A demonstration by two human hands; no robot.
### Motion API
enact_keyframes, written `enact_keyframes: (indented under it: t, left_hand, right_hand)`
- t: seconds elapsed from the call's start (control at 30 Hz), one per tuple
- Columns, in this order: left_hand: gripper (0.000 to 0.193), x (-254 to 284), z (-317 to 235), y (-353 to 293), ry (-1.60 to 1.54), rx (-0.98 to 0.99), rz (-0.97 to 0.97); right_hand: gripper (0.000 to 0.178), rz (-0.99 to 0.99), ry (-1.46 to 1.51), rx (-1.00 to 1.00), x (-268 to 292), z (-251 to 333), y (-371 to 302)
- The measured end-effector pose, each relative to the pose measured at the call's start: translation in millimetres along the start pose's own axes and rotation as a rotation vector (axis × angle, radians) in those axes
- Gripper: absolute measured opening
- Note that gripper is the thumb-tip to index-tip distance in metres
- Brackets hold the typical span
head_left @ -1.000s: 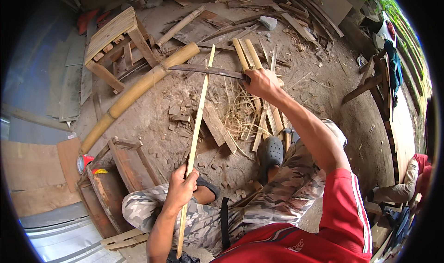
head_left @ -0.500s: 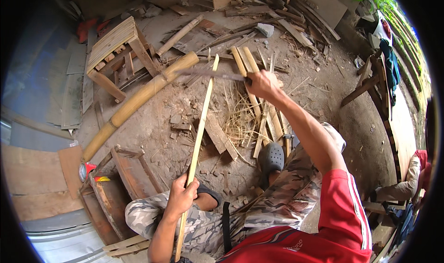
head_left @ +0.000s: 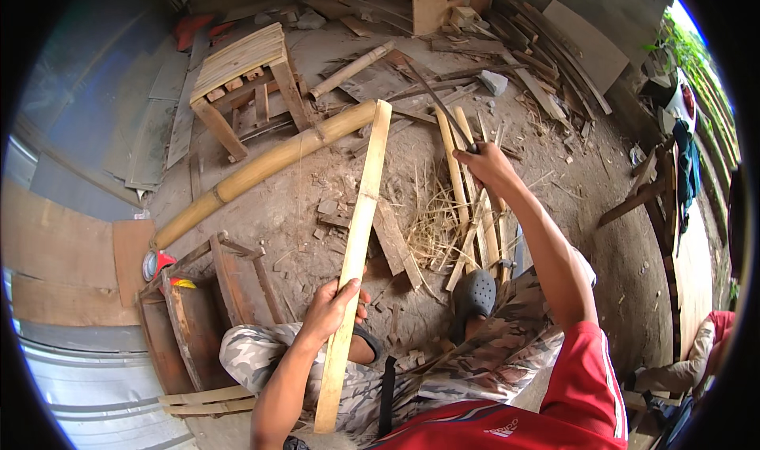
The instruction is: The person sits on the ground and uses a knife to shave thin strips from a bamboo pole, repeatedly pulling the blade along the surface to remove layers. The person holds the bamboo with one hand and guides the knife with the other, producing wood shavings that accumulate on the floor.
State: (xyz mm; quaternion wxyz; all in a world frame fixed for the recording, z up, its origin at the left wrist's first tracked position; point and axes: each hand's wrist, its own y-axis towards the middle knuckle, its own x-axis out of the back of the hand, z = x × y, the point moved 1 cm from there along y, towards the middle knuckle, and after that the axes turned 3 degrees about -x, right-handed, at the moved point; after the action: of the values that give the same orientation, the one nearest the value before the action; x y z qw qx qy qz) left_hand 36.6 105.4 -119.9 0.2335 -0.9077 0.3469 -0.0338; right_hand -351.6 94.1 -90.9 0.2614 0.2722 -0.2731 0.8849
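Observation:
A long split bamboo strip slants up from my lap, its broad pale face turned up and its far end close to the bamboo pole. My left hand is closed round its lower half. To the right, my right hand grips the handle of a long, thin, dark blade like a machete. The blade points up and to the left, apart from the strip. Below the right hand lie several bamboo strips and a heap of pale shavings.
A thick bamboo pole lies across the ground at left, beside a slatted wooden stool. An upturned wooden frame stands by my left knee. Scrap boards and a grey stone block lie at the back right.
The blade has swung off the strip's far end, and my right hand has moved right and slightly down. In my left hand the strip has turned from its narrow edge to its broad face.

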Motion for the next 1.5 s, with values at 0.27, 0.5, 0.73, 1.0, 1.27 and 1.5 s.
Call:
enact_keyframes:
  t: [0.27, 0.5, 0.73, 1.0, 1.27, 1.5]
  left_hand:
    - [0.042, 2.3, -16.1, 20.4, 0.034, -0.106, -0.174]
    - [0.033, -2.5, -37.1, 20.8, 0.100, -0.176, -0.196]
    - [0.026, -11.3, -45.0, 27.1, 0.043, -0.202, -0.296]
    - [0.064, 33.9, -55.0, 36.7, -0.747, -0.341, 0.265]
    - [0.093, 54.2, -60.9, -40.7, -0.364, -0.393, -0.199]
    - [0.062, 96.5, -54.7, -101.1, -0.185, -0.319, -0.797]
  right_hand:
    - [0.040, 0.192, -0.243, 0.248, -47.0, 4.1, -65.5]
    - [0.033, 0.064, -0.608, 0.682, -58.8, 18.3, -73.1]
    - [0.026, -0.004, -0.575, 0.580, -44.1, 75.7, -64.7]
    - [0.039, 0.249, -0.026, 0.642, -106.4, 152.5, -81.5]
    - [0.037, 0.447, -0.021, 0.763, -181.1, 178.5, -92.5]
    - [0.046, 0.671, 0.057, 0.859, -236.6, 184.3, -126.1]
